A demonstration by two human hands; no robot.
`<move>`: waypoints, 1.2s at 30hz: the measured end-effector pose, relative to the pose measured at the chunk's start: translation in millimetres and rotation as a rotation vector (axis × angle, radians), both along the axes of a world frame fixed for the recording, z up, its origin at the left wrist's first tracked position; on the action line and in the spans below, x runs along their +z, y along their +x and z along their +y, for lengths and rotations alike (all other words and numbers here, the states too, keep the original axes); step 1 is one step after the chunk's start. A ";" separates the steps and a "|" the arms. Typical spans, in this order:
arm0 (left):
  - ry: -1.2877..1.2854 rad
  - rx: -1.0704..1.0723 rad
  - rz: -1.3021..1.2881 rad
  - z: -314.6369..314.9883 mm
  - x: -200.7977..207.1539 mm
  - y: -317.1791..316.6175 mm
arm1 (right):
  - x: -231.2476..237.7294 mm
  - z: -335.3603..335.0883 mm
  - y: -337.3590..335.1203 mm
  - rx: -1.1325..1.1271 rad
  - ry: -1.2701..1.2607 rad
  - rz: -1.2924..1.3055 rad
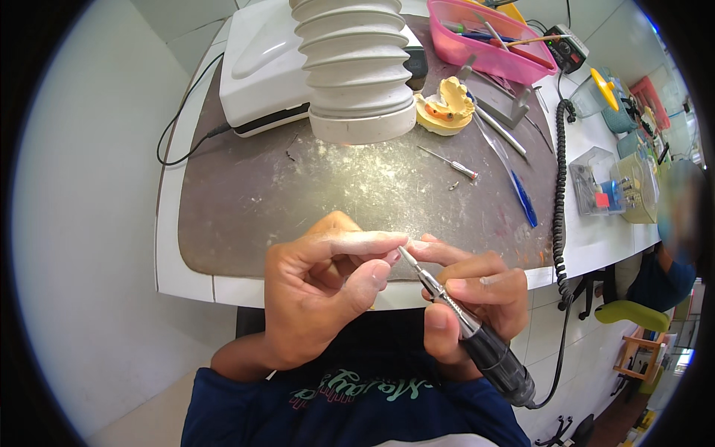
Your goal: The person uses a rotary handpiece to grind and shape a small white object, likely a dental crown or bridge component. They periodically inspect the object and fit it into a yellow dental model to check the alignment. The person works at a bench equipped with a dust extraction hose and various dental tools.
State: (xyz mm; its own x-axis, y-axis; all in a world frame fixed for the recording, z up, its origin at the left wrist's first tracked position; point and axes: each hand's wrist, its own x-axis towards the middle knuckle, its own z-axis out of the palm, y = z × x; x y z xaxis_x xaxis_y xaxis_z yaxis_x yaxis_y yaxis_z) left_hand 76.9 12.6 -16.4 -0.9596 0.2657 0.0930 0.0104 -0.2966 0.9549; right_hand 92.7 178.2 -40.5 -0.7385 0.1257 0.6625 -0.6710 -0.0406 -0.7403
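My right hand (484, 294) grips a rotary handpiece (468, 322) with a black body and a silver neck, its cord trailing from the rear end. The tapered grey tip (407, 257) points up and left, toward my left fingertips. With index finger and thumb close together, my left hand (320, 279) is closed around something small, mostly hidden by the fingers. White dust coats the fingertips of both hands. Beyond them, a cream dental cast (447, 108) with an orange-red patch stands on the mat. A small screwdriver (454, 164) lies nearer, beside a tiny metal piece (453, 185).
A ribbed extraction hose (357, 67) hangs above the dusty brown mat (246, 208). Behind it sits a white machine (261, 67). A pink tool basket (484, 52), a blue-handled knife (523, 197), a coiled cord (560, 186) and clear boxes (593, 179) occupy the right. Another person sits far right.
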 end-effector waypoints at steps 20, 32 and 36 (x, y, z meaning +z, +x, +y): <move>0.014 0.019 0.002 2.1 -0.2 1.1 | 2.5 3.2 -0.8 0.015 0.078 0.010; 0.038 0.015 0.007 1.7 -1.5 1.0 | 2.3 0.8 -0.1 -0.022 0.062 -0.013; 0.042 0.018 0.023 2.1 -2.5 0.8 | 2.0 2.2 -0.5 -0.014 0.075 -0.010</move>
State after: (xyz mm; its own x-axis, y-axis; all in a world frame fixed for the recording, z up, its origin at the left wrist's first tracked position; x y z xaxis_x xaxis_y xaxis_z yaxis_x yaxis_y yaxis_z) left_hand 77.7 14.7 -19.0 -0.9617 0.2434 0.1259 0.0381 -0.3362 0.9410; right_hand 92.2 180.4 -38.5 -0.7433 0.0867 0.6633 -0.6641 0.0246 -0.7473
